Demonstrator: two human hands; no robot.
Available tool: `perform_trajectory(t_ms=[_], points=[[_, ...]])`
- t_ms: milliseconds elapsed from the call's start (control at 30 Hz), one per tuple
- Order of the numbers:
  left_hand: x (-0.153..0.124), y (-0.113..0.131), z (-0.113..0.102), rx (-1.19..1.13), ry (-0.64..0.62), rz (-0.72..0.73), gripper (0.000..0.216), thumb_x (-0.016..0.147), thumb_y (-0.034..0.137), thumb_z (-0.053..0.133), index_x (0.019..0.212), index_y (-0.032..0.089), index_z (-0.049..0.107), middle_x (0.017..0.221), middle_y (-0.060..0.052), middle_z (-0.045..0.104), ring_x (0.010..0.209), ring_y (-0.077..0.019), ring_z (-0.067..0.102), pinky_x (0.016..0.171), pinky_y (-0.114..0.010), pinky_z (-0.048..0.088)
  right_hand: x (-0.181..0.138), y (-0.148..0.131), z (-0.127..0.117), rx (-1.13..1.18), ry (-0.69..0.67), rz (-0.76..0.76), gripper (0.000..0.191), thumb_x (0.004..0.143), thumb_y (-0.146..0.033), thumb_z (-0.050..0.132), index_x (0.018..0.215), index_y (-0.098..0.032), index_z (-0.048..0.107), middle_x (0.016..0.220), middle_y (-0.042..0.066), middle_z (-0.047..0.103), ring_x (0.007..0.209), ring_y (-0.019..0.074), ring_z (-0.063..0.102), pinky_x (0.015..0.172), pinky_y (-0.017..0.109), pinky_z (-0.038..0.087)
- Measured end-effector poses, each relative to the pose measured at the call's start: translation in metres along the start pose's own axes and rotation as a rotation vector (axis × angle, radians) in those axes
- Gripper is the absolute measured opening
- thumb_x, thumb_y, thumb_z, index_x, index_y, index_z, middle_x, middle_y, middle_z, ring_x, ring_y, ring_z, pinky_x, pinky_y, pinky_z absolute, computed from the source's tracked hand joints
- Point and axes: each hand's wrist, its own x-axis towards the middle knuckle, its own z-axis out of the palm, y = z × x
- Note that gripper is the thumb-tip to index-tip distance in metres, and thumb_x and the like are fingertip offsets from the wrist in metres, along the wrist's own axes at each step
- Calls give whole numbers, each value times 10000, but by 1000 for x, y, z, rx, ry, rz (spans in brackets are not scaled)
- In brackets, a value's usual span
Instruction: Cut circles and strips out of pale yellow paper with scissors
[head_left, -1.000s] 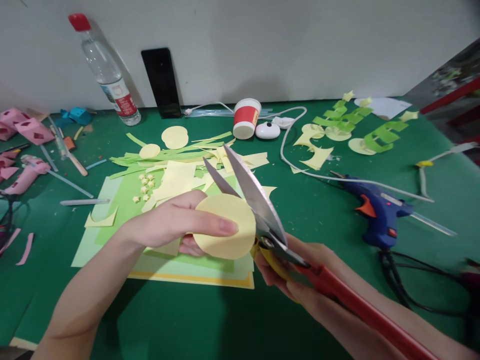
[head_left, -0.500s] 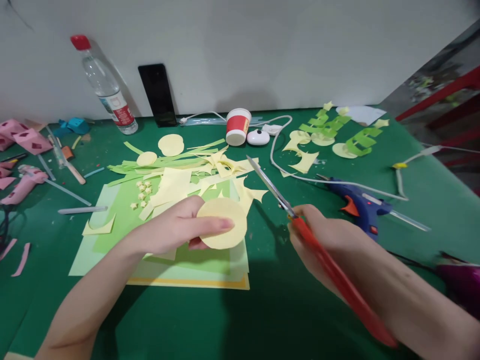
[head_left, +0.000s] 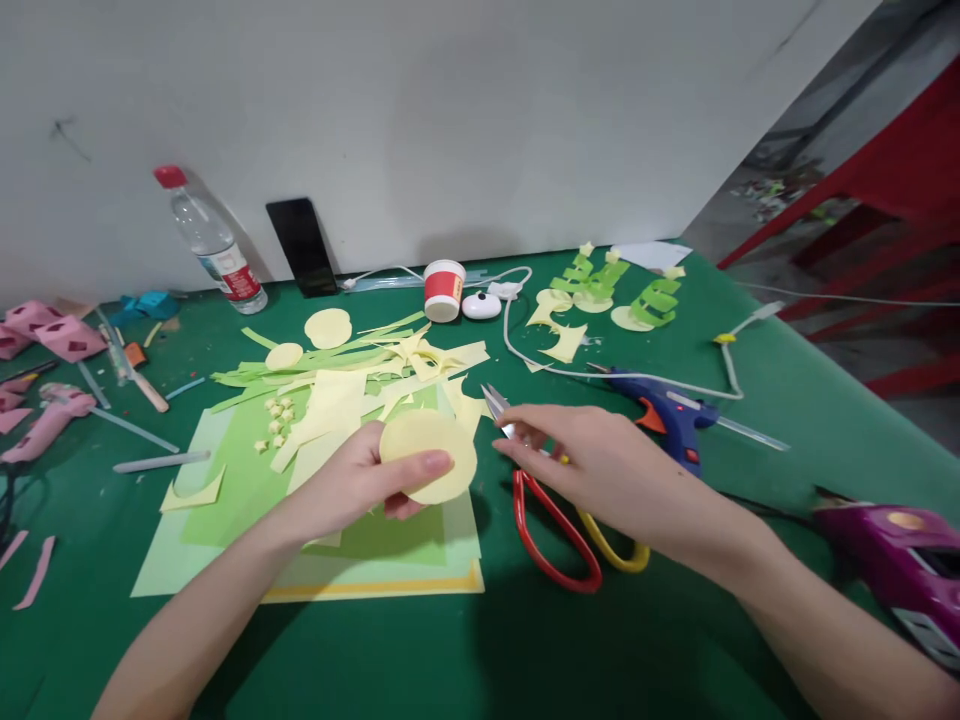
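My left hand (head_left: 409, 475) is closed on a pale yellow paper circle (head_left: 439, 430), with the thumb flat across its face. The circle is held above the layered green sheets. To the right, my right hand (head_left: 577, 450) hovers over a pair of scissors (head_left: 559, 540) with one red and one yellow handle loop. Its thumb and forefinger are stretched out and apart near the blades; the other fingers are partly hidden. The scissors appear to lie on the table, blades pointing away. Yellow paper scraps (head_left: 427, 355) and small paper stars (head_left: 277, 415) lie beyond my left hand.
Behind stand a water bottle (head_left: 214, 245), a phone (head_left: 302, 245) and a paper cup (head_left: 444, 290). A blue glue gun (head_left: 671, 410) and white cable (head_left: 637, 380) lie right, below curled green paper pieces (head_left: 655, 303). A purple device (head_left: 892, 560) sits at the right edge.
My right hand has lowered the scissors from a raised grip to the table and loosened its fingers. My left hand still holds the circle. The view has tilted up and turned slightly right.
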Motion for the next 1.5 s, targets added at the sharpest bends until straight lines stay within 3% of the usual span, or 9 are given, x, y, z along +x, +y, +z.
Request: perform_trajectory(t_ms=[133, 267, 433, 633, 700, 833, 933, 1200, 1500], points=[[-4, -3, 11, 60, 39, -18, 316, 746, 462, 613, 729, 148, 585, 589, 32, 499, 480, -54, 425, 441, -163, 362, -6, -16, 0, 753, -2, -129, 248, 772, -414, 564, 838, -192, 654, 751, 14, 660, 534, 103, 556, 455, 197, 427], [-5, -6, 15, 171, 63, -9, 341, 771, 465, 578, 689, 136, 604, 582, 20, 512, 503, -64, 428, 457, -165, 373, -15, -24, 3, 913, -94, -79, 253, 756, -392, 587, 657, -160, 614, 544, -8, 554, 438, 81, 473, 387, 184, 373], [-1, 1, 15, 88, 97, 277, 241, 736, 355, 658, 915, 195, 637, 833, -5, 636, 658, -90, 581, 548, -156, 470, -17, -20, -2, 1026, 25, -105, 140, 774, -243, 574, 670, -155, 610, 514, -19, 551, 414, 69, 495, 374, 148, 417], [-1, 3, 14, -65, 184, 239, 169, 815, 257, 581, 703, 145, 642, 534, 1, 644, 478, -91, 608, 460, -153, 493, -10, -11, 1, 1011, 206, -48, 86, 705, -225, 678, 652, -166, 644, 465, -31, 565, 365, 79, 516, 364, 164, 470], [0, 1, 13, -104, 228, 257, 165, 806, 257, 591, 696, 145, 645, 563, -13, 670, 483, -104, 625, 448, -162, 500, -10, -8, 0, 986, 322, -59, 28, 700, -203, 685, 703, -185, 663, 473, -42, 577, 357, 78, 524, 360, 165, 471], [1, -1, 10, -195, 320, 308, 148, 784, 239, 616, 663, 156, 635, 517, 18, 634, 488, -118, 644, 424, -160, 500, -12, -6, -2, 920, 651, -100, 308, 745, -120, 624, 1011, -274, 621, 557, -69, 547, 423, 82, 533, 399, 192, 471], [1, -1, 10, -221, 324, 303, 155, 766, 238, 638, 636, 157, 619, 484, 32, 607, 478, -120, 646, 405, -151, 492, -13, -7, -2, 742, 808, -124, 221, 775, -77, 556, 868, -258, 643, 653, -41, 578, 500, 81, 537, 463, 201, 477], [1, -2, 15, -211, 306, 263, 75, 705, 231, 703, 724, 161, 684, 621, -6, 701, 549, -140, 675, 445, -165, 524, -13, -13, 4, 443, 545, -451, 68, 796, -138, 555, 797, -201, 581, 673, -4, 626, 502, 101, 496, 460, 237, 410], [1, 0, 18, -61, 366, 287, 77, 681, 227, 722, 706, 156, 706, 599, -17, 710, 510, -144, 663, 451, -188, 550, -12, -14, 1, 507, 552, -380, 205, 761, -74, 561, 616, -214, 519, 529, -30, 547, 459, 96, 476, 375, 226, 329]])
